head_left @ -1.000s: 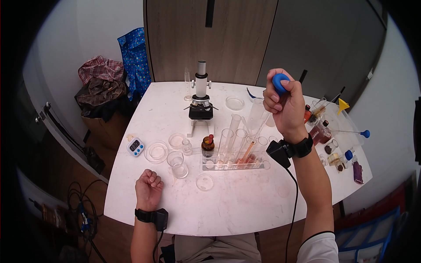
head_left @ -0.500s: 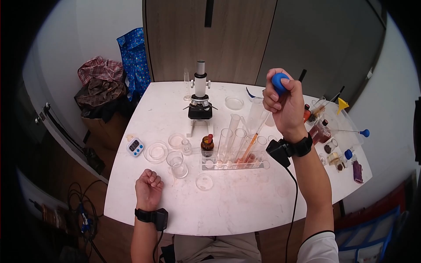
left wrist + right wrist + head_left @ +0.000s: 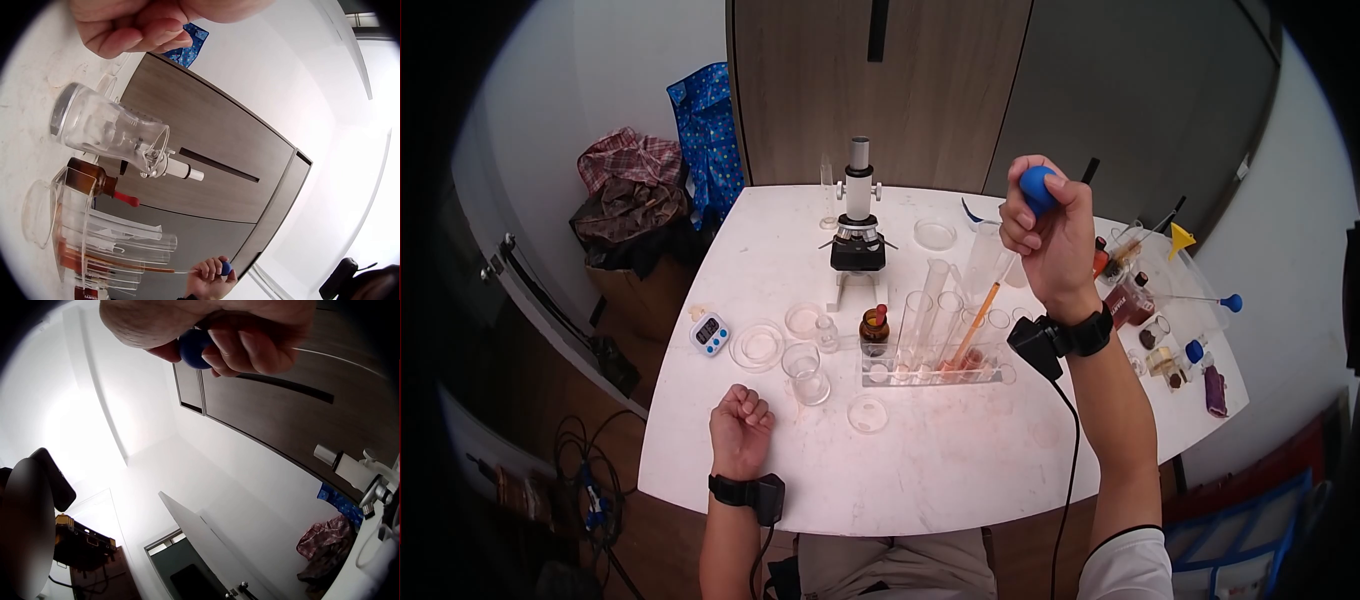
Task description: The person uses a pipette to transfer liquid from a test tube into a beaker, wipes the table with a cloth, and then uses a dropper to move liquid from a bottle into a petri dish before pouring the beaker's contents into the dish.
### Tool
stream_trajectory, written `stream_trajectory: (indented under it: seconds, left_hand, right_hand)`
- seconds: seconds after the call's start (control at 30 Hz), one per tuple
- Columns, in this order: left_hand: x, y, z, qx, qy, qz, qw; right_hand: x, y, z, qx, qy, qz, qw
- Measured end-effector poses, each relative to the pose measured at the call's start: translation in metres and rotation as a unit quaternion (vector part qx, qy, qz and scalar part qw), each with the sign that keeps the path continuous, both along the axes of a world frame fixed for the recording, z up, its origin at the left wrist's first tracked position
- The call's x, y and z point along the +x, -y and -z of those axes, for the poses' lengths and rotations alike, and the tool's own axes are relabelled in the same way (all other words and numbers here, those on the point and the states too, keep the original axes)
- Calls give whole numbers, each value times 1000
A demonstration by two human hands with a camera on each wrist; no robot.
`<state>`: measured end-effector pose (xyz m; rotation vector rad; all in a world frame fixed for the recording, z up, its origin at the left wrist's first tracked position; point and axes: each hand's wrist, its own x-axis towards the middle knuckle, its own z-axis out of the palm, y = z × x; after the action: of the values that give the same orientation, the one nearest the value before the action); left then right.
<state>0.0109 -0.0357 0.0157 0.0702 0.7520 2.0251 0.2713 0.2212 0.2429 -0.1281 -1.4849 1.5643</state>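
My right hand, raised above the right part of the table, grips the blue rubber bulb of a pipette, thumb against the bulb. The slender pipette slants down into a test tube in the clear rack; orange liquid fills much of its length. Several tall test tubes stand in this rack. The left wrist view also shows the bulb in the fingers. My left hand lies at the table's front left, fingers loosely curled and holding nothing, near a clear wide-mouthed flask.
A microscope stands toward the back, with a brown dropper bottle in front. Glass dishes and a timer lie at left. Bottles, a yellow funnel and another blue-bulbed pipette crowd the right side.
The orange liquid has climbed steadily higher in the pipette. My right thumb has eased slightly off the blue bulb, which shows more fully. Both hands keep their places.
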Motion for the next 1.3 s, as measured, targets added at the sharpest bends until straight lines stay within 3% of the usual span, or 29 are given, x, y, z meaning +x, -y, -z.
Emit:
stream_trajectory:
  seconds: [1.3]
  left_hand:
    - [0,1,1,-2,3,-3,1000]
  right_hand:
    - [-1,9,3,-3,-25,8,1000]
